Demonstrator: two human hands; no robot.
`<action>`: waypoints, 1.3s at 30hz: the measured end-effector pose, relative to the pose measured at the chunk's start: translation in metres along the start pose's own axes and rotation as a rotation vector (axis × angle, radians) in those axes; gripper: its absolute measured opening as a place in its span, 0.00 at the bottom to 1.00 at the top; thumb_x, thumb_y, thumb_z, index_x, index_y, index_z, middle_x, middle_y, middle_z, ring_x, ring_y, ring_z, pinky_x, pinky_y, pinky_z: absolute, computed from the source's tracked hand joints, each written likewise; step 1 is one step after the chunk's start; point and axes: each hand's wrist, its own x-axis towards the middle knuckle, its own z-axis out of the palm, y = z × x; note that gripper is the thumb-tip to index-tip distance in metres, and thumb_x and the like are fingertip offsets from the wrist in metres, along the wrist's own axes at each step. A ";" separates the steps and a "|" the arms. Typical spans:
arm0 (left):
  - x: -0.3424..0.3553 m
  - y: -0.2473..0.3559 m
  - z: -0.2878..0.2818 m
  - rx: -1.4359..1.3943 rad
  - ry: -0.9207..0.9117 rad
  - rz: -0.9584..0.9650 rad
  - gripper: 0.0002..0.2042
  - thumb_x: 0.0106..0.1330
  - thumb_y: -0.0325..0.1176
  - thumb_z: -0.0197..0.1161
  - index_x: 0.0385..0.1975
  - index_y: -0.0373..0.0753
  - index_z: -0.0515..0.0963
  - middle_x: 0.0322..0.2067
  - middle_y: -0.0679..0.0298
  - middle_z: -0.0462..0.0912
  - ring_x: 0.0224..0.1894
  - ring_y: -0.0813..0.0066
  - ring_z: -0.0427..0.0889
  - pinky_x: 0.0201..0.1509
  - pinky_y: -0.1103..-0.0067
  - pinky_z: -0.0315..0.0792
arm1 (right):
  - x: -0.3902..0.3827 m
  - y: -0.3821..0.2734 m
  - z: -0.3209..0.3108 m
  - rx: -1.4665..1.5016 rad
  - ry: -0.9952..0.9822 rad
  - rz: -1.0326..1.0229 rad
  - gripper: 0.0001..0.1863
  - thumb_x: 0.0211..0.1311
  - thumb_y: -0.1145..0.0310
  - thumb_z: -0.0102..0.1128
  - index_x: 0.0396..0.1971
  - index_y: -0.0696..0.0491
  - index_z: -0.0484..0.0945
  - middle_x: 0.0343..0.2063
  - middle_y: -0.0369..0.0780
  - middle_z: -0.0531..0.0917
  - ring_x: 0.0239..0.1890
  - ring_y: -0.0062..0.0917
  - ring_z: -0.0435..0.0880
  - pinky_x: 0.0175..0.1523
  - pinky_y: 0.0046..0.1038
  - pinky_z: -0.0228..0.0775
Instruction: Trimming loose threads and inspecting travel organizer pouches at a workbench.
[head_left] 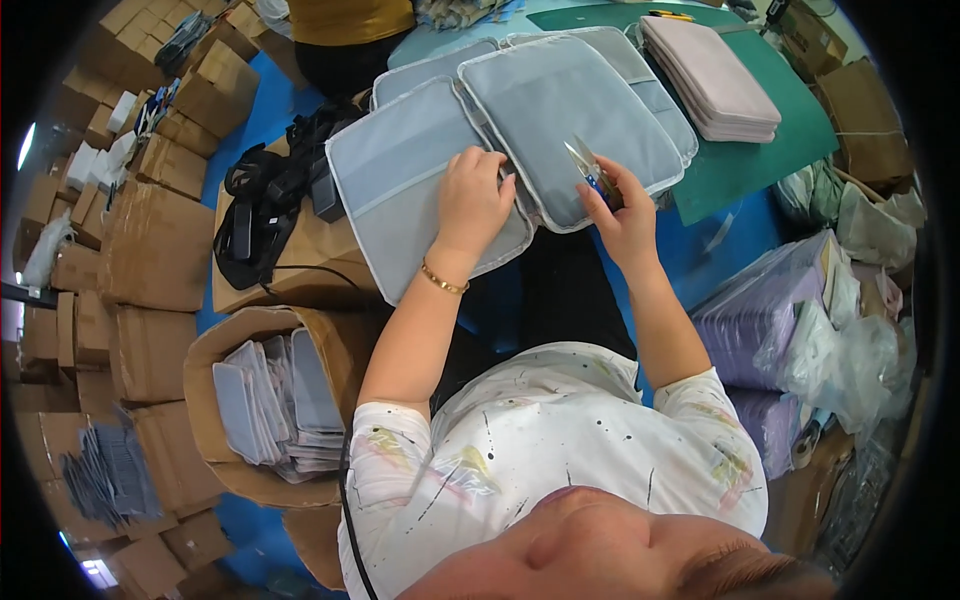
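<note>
An opened grey zip case (pixel 385 150) lies across the front edge of the table and over my lap, its two padded halves spread on either side of the spine. My left hand (pixel 472 205) has its fingers bent together at the spine, pinching the case there. Over the lower part of the right half, my right hand (pixel 628 208) holds thread snips (pixel 592 172) with blue handles, blades pointing up and away from me. More opened grey cases (pixel 640 65) lie underneath, partly covered.
Pink cases (pixel 705 75) are stacked on a green cutting mat (pixel 800 130) at the right. Black straps and gear (pixel 270 195) lie on a carton at left. Below stands a cardboard box (pixel 205 400) of grey cases. Plastic-wrapped purple goods (pixel 755 320) are right. Another person (pixel 350 25) stands beyond.
</note>
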 end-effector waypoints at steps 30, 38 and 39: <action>-0.006 -0.033 0.006 -0.319 0.010 -0.214 0.04 0.63 0.28 0.57 0.31 0.36 0.77 0.31 0.61 0.72 0.32 0.68 0.74 0.39 0.74 0.70 | 0.032 -0.035 0.030 -0.863 -0.419 -0.256 0.13 0.56 0.57 0.58 0.31 0.50 0.80 0.27 0.40 0.81 0.29 0.37 0.82 0.33 0.36 0.74; -0.032 0.008 -0.046 -0.894 0.129 -0.406 0.03 0.67 0.28 0.56 0.33 0.36 0.74 0.31 0.70 0.74 0.33 0.84 0.71 0.39 0.85 0.68 | 0.043 -0.008 -0.003 -0.436 -0.057 -0.035 0.21 0.58 0.55 0.62 0.49 0.49 0.77 0.38 0.43 0.82 0.32 0.31 0.81 0.38 0.29 0.72; -0.050 0.018 -0.056 -0.965 0.002 -0.409 0.04 0.67 0.29 0.57 0.31 0.37 0.74 0.30 0.69 0.75 0.33 0.83 0.72 0.39 0.85 0.68 | 0.047 -0.003 -0.013 -0.469 0.000 0.009 0.21 0.57 0.54 0.62 0.46 0.51 0.78 0.34 0.44 0.82 0.35 0.35 0.82 0.39 0.33 0.73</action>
